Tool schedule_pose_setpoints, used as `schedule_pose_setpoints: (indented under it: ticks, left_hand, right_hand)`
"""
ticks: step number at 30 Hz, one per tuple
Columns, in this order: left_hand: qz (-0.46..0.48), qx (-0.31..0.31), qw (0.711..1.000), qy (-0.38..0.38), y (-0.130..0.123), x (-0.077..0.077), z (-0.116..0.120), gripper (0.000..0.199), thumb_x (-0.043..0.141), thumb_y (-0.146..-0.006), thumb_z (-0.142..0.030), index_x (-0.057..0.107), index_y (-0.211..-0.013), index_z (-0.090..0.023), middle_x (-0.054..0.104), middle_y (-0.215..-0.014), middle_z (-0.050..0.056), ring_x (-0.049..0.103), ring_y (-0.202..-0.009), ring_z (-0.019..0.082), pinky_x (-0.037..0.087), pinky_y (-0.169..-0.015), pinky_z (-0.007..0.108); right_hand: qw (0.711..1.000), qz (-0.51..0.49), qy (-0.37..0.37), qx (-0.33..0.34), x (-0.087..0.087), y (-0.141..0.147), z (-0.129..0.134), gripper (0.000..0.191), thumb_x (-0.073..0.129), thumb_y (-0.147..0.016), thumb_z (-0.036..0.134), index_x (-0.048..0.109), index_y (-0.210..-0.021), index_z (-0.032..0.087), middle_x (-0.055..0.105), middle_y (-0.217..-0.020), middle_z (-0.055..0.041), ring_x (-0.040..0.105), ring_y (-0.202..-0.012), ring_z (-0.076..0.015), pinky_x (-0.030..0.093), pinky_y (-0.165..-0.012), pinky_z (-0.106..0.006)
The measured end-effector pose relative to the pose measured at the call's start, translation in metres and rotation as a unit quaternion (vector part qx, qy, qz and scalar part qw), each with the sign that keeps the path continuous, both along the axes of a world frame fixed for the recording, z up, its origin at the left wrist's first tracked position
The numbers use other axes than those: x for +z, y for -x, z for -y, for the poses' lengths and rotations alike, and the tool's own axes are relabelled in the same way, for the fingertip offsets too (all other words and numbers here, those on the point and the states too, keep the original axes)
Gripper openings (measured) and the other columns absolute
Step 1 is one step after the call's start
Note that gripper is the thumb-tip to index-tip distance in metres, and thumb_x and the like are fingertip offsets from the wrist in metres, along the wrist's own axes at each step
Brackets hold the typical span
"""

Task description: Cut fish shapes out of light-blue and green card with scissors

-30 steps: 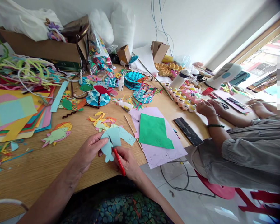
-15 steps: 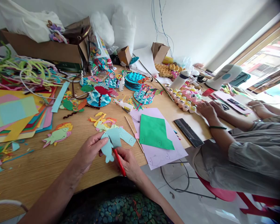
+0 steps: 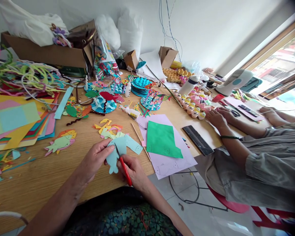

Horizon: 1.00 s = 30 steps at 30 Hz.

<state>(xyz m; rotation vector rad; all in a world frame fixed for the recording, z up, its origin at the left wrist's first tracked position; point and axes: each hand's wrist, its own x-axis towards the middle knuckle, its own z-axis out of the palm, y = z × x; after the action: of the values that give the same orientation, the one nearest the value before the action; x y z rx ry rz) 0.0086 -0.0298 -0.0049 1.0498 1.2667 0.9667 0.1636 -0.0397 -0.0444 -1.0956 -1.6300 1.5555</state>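
Observation:
My left hand (image 3: 96, 158) pinches a light blue paper (image 3: 112, 161) whose lower part is shaped like a fish tail. In my right hand (image 3: 135, 170) are red-handled scissors (image 3: 125, 171), their dark blades against the paper between both hands. Just beyond lies a blue strip (image 3: 134, 145) with a fish drawn on it, beside yellow, orange and pale green scraps (image 3: 108, 127). To the right, a green sheet (image 3: 162, 139) rests on a lilac sheet (image 3: 172, 167) bearing drawn fish outlines. A thin wooden stick (image 3: 140, 140) lies along their left edge.
Stacked coloured papers (image 3: 22, 121) and a layered paper fish (image 3: 60, 141) are at the left. Decorated blue plates (image 3: 104, 103) and glue bottles (image 3: 128, 88) stand farther back. A black ruler (image 3: 198, 140) lies right, near another person's hands (image 3: 216, 118) and egg-tray figures (image 3: 191, 106).
The light blue paper has shifted and tilted slightly in my hands, and the dark scissor blades now show against it. The other person's hands have moved slightly.

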Motion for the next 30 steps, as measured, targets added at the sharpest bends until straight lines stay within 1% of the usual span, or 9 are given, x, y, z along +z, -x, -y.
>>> schedule_pose_setpoints:
  ticks: [4, 10, 15, 21, 30]
  left_hand:
    - [0.004, -0.012, 1.0, -0.003, 0.0007, -0.0007, -0.0004, 0.024, 0.058, -0.074, -0.042, 0.053, -0.07, -0.019, 0.045, -0.054, -0.007, 0.037, -0.048, 0.009, 0.033, -0.041, 0.018]
    - [0.013, -0.014, 1.0, 0.003, 0.0031, -0.0006, 0.001, 0.024, 0.058, -0.074, -0.042, 0.052, -0.07, -0.018, 0.044, -0.053, -0.008, 0.035, -0.047, 0.008, 0.031, -0.041, 0.018]
    - [0.013, -0.01, 1.0, 0.004, 0.0025, -0.0015, 0.0012, 0.026, 0.058, -0.073, -0.043, 0.051, -0.067, -0.019, 0.043, -0.052, -0.007, 0.035, -0.047, 0.008, 0.031, -0.041, 0.018]
    - [0.005, -0.003, 1.0, 0.01, 0.0027, -0.0033, 0.0019, 0.027, 0.059, -0.073, -0.045, 0.054, -0.071, -0.018, 0.044, -0.052, -0.007, 0.036, -0.048, 0.009, 0.031, -0.041, 0.019]
    - [0.008, -0.047, 0.999, 0.016, 0.0068, -0.0042, 0.0021, 0.027, 0.057, -0.076, -0.045, 0.055, -0.075, -0.018, 0.045, -0.055, -0.006, 0.036, -0.05, 0.009, 0.031, -0.044, 0.019]
  right_hand:
    - [1.0, 0.007, -0.013, 0.004, -0.003, -0.0004, -0.0002, 0.038, 0.05, -0.088, 0.043, 0.042, -0.06, 0.018, 0.038, -0.055, 0.0041, 0.033, -0.054, -0.0093, 0.026, -0.049, -0.022]
    - [1.0, 0.0, -0.008, 0.002, -0.0086, 0.0004, 0.001, 0.037, 0.049, -0.088, 0.043, 0.043, -0.062, 0.018, 0.036, -0.055, 0.0042, 0.032, -0.053, -0.0092, 0.024, -0.049, -0.023]
    - [1.0, -0.006, -0.006, 0.001, -0.0072, 0.0, 0.0014, 0.035, 0.05, -0.088, 0.04, 0.044, -0.062, 0.018, 0.038, -0.055, 0.0042, 0.032, -0.052, -0.0091, 0.024, -0.048, -0.023]
    - [1.0, -0.011, -0.011, 0.007, -0.007, -0.0006, 0.0017, 0.034, 0.051, -0.088, 0.037, 0.043, -0.061, 0.018, 0.038, -0.055, 0.0045, 0.033, -0.053, -0.0089, 0.024, -0.049, -0.023]
    - [1.0, 0.003, -0.013, 0.013, -0.0037, -0.0012, 0.0009, 0.036, 0.052, -0.087, 0.042, 0.042, -0.063, 0.019, 0.038, -0.056, 0.0045, 0.033, -0.054, -0.0095, 0.025, -0.049, -0.023]
